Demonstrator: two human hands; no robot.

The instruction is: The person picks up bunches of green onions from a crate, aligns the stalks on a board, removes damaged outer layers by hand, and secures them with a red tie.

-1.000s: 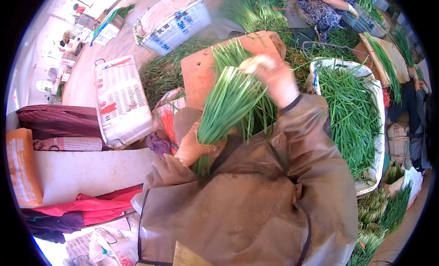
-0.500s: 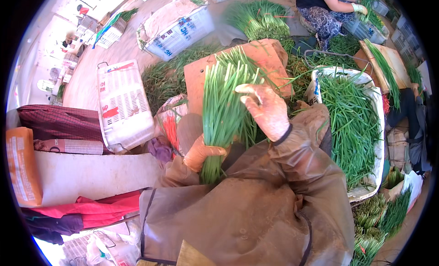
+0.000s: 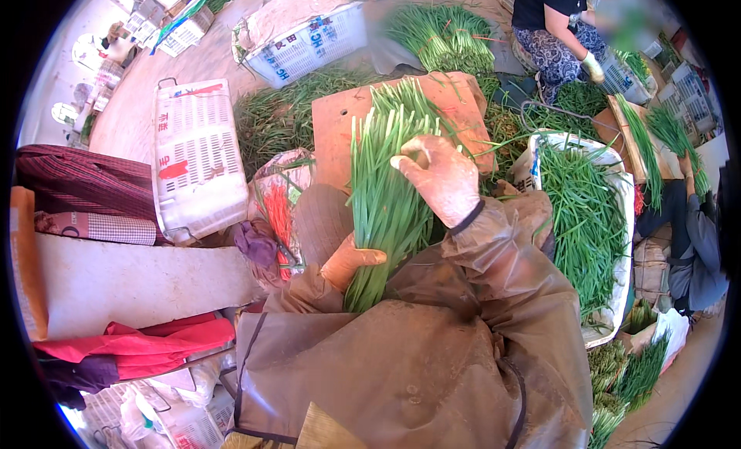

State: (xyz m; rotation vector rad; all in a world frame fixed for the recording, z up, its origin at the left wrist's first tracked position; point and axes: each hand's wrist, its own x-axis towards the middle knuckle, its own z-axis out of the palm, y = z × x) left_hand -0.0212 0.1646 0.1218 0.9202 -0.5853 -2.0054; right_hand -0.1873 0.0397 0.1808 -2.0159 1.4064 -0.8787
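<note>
A thick bunch of garlic chives [image 3: 390, 190] stands upright in front of me, its pale cut ends toward the board and its leaves toward my lap. My left hand [image 3: 349, 264], in a stained pale glove, is closed around its lower part. At the bunch's upper right side is my right hand [image 3: 441, 179], also gloved. Its thumb and bent forefinger are drawn together against the stems; what lies between them, if anything, cannot be made out. Behind the bunch, more chives [image 3: 405, 98] lie on the brown board [image 3: 332, 113].
A white crate [image 3: 621, 256] heaped with loose chives stands at my right. To the left are a white basket [image 3: 202, 171], red ties [image 3: 276, 214] and a white bench [image 3: 147, 275]. Tied bundles [image 3: 444, 40] lie ahead. Co-workers [image 3: 552, 40] sit at the far right and right edge.
My right thumb and forefinger have drawn closer together beside the stems. The bunch stays in my left hand. The view has shifted slightly, and the far co-worker's arm has lowered.
</note>
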